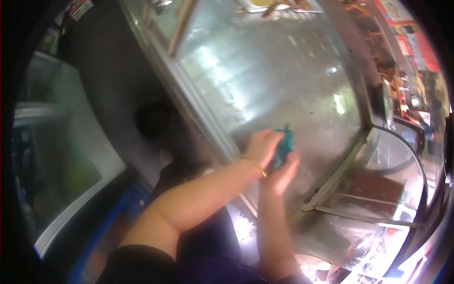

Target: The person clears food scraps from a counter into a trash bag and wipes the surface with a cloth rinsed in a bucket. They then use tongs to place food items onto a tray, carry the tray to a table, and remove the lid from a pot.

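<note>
- One teal wad (286,141), and both your hands are on it: left hand (263,147) gripping the upper part, right hand (283,176) curled around the lower side. Could be a cloth or a scrubber, too blurry for me to say.
- It's in your grip over the near part of the metal counter (302,85). Can't tell if it touches the surface or hangs just above.
- Step in hand, my read: bunching or squeezing the wad between the two hands. Neither one looks free.
- Next move, imo, calls for picking which hand holds the wad, then relaxing the other without dropping it. Tuck any loose bits in so the hold is solid.
- Mind the metal rim (203,113): your left forearm (213,189) crosses over it, and that gold bracelet (256,165) might snag if it drags.
- Other stuff around: a tray-like thing (257,8) at the far end, well apart from the wad, plus a curved glass case (392,142) past the counter's right edge.
</note>
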Demonstrator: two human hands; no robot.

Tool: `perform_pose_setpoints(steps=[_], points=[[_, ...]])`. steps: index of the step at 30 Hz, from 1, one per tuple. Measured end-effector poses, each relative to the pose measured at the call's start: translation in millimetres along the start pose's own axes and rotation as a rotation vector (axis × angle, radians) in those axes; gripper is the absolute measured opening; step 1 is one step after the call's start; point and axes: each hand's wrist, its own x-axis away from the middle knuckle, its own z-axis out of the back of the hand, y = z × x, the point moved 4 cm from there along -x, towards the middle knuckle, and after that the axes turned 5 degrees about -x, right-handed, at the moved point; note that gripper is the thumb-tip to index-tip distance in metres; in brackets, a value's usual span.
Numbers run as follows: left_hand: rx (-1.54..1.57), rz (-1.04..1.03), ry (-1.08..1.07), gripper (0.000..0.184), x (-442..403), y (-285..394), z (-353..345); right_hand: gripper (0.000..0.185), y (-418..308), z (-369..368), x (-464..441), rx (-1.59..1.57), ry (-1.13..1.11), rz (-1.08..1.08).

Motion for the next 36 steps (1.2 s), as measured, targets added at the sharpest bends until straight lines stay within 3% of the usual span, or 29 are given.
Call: perform_pose_setpoints(steps=[4, 7, 11, 15, 17, 18, 20, 21, 23, 25, 27, 30, 32, 35, 36], points=[[0.234, -0.108, -0.160, 0.015, 63.7, 101.1, 6.3, 0.057, -38.1, -75.5, 50.3, 0.153, -0.182, 0.295], [0.231, -0.230, -0.036, 0.020, 100.6, 158.5, 59.8, 0.066, -22.2, -125.9, 83.5, 0.393, -0.418, 0.378], [0.272, -0.259, 0.280, 0.024, 115.0, 197.5, 171.8, 0.060, 43.0, -209.6, 122.3, 0.458, -0.715, 0.173], [0.456, -0.178, 0.552, 0.022, 67.8, 179.5, 319.9, 0.050, 183.8, -267.2, 121.2, 0.434, -0.818, -0.064], [0.447, -0.132, 0.613, 0.021, 29.1, 148.9, 396.4, 0.041, 270.0, -279.5, 110.4, 0.310, -0.621, -0.603], [0.427, -0.103, 0.654, 0.020, 8.9, 135.7, 431.0, 0.041, 308.3, -278.7, 101.8, 0.325, -0.617, -0.613], [0.301, -0.039, 0.750, 0.019, -27.6, 114.5, 487.6, 0.029, 376.5, -269.5, 79.9, 0.763, -0.648, -0.501], [0.167, 0.034, 0.832, 0.018, -36.1, 99.4, 508.0, 0.029, 396.8, -267.6, 73.7, 0.793, -0.638, -0.520], [0.072, 0.105, 0.895, 0.018, -55.3, 84.4, 540.0, 0.025, 425.7, -272.7, 55.7, 1.293, -0.752, -0.197], [-0.040, 0.157, 0.955, 0.017, -73.7, 67.4, 573.0, 0.028, 452.6, -267.5, 46.2, 1.360, -0.779, -0.198], [-0.099, 0.162, 0.872, 0.023, -87.0, 40.5, 596.9, 0.031, 472.8, -260.5, 43.7, 1.420, -0.800, -0.201], [0.043, 0.118, 0.847, 0.024, -90.7, 17.7, 610.2, 0.033, 489.7, -253.8, 47.2, 1.348, -0.826, -0.232], [0.010, 0.141, 0.874, 0.026, -90.7, 3.6, 616.1, 0.032, 495.0, -252.6, 53.6, 1.425, -1.032, -0.016], [-0.054, 0.137, 0.938, 0.031, -96.3, 14.6, 622.2, 0.032, 493.6, -249.2, 61.4, 1.423, -1.126, -0.017], [0.289, 0.251, 0.957, 0.034, -90.4, 37.2, 608.7, 0.030, 489.1, -249.6, 68.5, 1.418, -1.169, -0.006]])
